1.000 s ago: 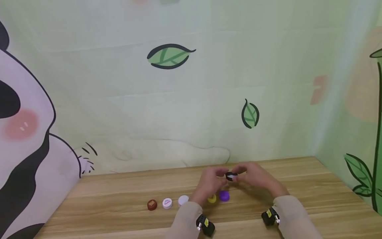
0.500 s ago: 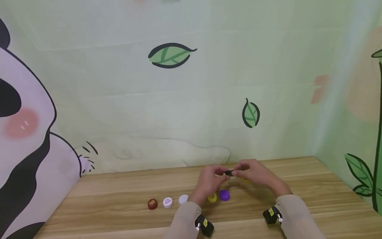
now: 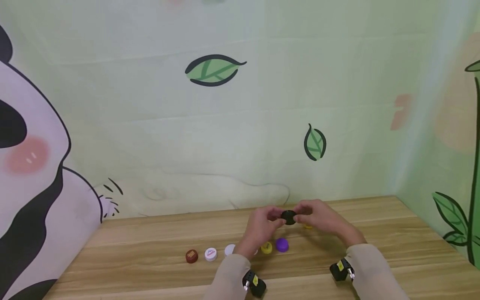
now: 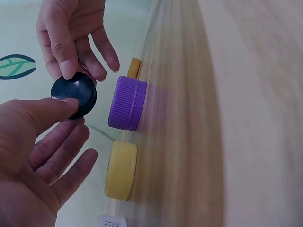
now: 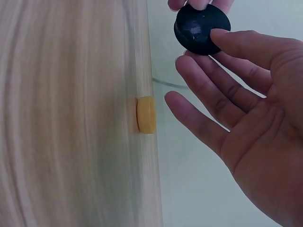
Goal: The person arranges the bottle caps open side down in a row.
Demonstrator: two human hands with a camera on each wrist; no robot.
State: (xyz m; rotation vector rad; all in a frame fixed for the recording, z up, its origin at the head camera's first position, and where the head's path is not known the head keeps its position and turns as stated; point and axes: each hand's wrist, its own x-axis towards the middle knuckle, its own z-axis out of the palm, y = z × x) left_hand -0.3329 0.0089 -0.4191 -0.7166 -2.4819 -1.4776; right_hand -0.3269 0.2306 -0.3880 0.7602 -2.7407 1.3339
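Note:
A black bottle cap [image 3: 288, 217] is held above the wooden table, its smooth round face toward the head camera. My left hand [image 3: 261, 230] pinches one side of it between thumb and fingers. From the other side my right hand [image 3: 323, 216] pinches the same cap. In the left wrist view, both thumbs lie on the cap's dark face [image 4: 75, 92]. Just below the hands sit a purple bottle cap [image 3: 282, 245] and a yellow bottle cap [image 3: 266, 248]. An orange-yellow cap [image 5: 147, 115] lies beyond, mostly hidden behind my right hand in the head view.
To the left, a brown cap [image 3: 191, 256], a white cap with a printed logo [image 3: 211, 254] and a plain white cap [image 3: 230, 249] stand in a row on the table [image 3: 142, 266]. My left forearm partly covers the row. A printed cloth backdrop [image 3: 240, 137] rises behind the table.
The black cap was tilted with its pale inside showing, then seen edge-on; now its smooth face shows. Both hands have turned it while staying nearly in place.

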